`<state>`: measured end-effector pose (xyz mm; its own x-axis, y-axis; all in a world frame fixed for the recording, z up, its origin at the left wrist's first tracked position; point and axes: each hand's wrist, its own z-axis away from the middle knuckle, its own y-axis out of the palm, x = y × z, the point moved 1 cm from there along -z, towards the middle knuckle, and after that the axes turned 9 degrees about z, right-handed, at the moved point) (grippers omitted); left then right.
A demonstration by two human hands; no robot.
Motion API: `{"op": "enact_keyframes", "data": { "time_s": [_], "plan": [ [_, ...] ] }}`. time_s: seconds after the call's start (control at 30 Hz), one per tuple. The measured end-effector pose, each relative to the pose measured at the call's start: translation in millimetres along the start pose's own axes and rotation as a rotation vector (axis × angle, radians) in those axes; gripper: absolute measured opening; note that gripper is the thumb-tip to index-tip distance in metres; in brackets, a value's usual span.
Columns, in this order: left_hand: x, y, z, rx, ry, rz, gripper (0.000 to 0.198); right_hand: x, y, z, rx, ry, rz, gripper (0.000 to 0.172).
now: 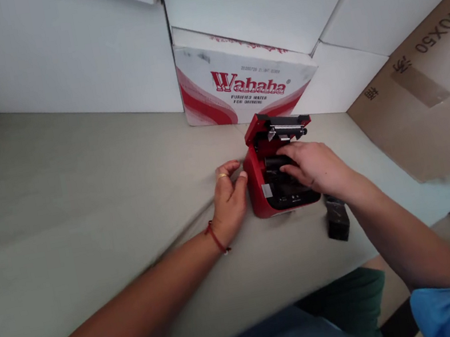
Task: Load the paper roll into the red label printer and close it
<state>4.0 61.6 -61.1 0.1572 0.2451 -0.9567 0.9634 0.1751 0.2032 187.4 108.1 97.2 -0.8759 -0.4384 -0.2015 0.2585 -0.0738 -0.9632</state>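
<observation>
A small red label printer (256,186) stands on the table with its lid (278,124) raised, showing a dark inside and a black front panel. My right hand (316,167) reaches into it from the right, thumb and fingers closed on a black roll (273,164). The fingers cover part of the roll. My left hand (231,199) rests at the printer's left side, its fingers slightly bent and apart, holding nothing. Below my right wrist, a small black box-shaped object (337,221) lies on the table near the printer's front right corner.
Behind the printer stands a white and red Wahaba carton (251,85) against large white boxes (100,51). A brown cardboard box (434,96) bounds the right side. The pale table (64,220) stretches to the left, and its front edge runs close to my body.
</observation>
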Motion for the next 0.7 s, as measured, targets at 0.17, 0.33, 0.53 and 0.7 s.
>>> {"op": "enact_keyframes", "data": {
  "time_s": [0.17,0.33,0.53,0.7],
  "plan": [
    [-36,1.5,20,0.088,0.46,-0.277,0.029,6,3,-10,0.021,0.067,0.033,0.043],
    [-63,15.2,49,0.412,0.746,-0.454,0.04,6,14,-22,0.009,0.055,0.004,0.043],
    [-75,18.4,57,0.434,0.866,-0.674,0.031,-4,5,3,-0.136,-0.062,-0.324,0.029],
    [-76,18.7,55,0.468,0.933,-0.722,0.032,-31,-15,27,-0.729,0.045,-0.531,0.034]
  ]
}}
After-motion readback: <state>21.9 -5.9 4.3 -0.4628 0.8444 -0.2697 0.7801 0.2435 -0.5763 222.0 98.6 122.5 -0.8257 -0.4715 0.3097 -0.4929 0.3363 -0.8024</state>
